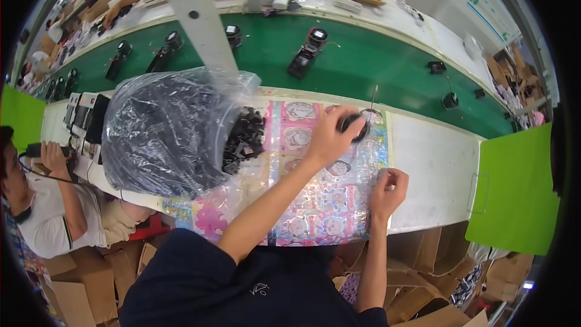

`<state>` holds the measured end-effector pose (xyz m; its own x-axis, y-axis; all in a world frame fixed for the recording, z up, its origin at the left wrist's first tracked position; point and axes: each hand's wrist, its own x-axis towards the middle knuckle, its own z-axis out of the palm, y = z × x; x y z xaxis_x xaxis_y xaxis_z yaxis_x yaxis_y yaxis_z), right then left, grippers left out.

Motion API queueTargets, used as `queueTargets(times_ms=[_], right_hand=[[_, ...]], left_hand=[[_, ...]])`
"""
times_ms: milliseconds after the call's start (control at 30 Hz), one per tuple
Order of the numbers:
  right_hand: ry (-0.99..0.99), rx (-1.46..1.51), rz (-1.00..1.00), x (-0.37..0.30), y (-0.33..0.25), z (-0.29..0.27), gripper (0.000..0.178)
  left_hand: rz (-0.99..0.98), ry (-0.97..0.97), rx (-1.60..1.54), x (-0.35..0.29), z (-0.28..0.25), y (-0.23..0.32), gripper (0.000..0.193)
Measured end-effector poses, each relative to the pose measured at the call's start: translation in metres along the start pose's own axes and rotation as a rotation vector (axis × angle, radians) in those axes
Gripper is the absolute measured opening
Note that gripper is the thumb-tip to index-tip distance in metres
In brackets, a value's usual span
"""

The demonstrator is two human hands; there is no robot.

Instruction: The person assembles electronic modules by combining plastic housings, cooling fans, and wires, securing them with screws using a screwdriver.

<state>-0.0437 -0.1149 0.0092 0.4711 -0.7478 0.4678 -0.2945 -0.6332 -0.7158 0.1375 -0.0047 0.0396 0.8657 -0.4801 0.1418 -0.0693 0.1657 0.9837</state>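
One black part [358,131] is grasped in our left hand [336,128]; our right hand [388,195] curls, contents unclear; many pieces [245,139] wait in the bag [163,133].

- White bench [433,166], long and pale-topped
- Shiny pink patterned mat [331,198] spread over its middle
- Large clear plastic bag [163,130] at the left, overlapping the mat, small black parts [245,139] at its mouth
- Black-and-white devices [86,114] beyond the bag
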Motion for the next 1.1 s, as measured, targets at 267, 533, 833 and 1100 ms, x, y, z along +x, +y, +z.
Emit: queueTargets(times_ms=[267,533,833,1100], right_hand=[[-0.281,0.268,-0.532,0.003,-0.129,0.043,0.027],[-0.797,0.114,-0.584,-0.006,-0.184,0.166,0.021],[-0.597,0.466,-0.247,0.037,-0.18,0.09,0.027],[-0.713,0.315,0.216,0.058,-0.076,0.023,0.022]], left_hand=[[0.301,-0.043,0.363,-0.044,-0.057,-0.028,0.033],[0.332,-0.061,0.396,-0.042,-0.056,-0.034,0.021],[0.322,-0.077,0.124,-0.041,-0.055,-0.048,0.02],[0.322,-0.055,0.298,-0.037,-0.052,-0.022,0.017]])
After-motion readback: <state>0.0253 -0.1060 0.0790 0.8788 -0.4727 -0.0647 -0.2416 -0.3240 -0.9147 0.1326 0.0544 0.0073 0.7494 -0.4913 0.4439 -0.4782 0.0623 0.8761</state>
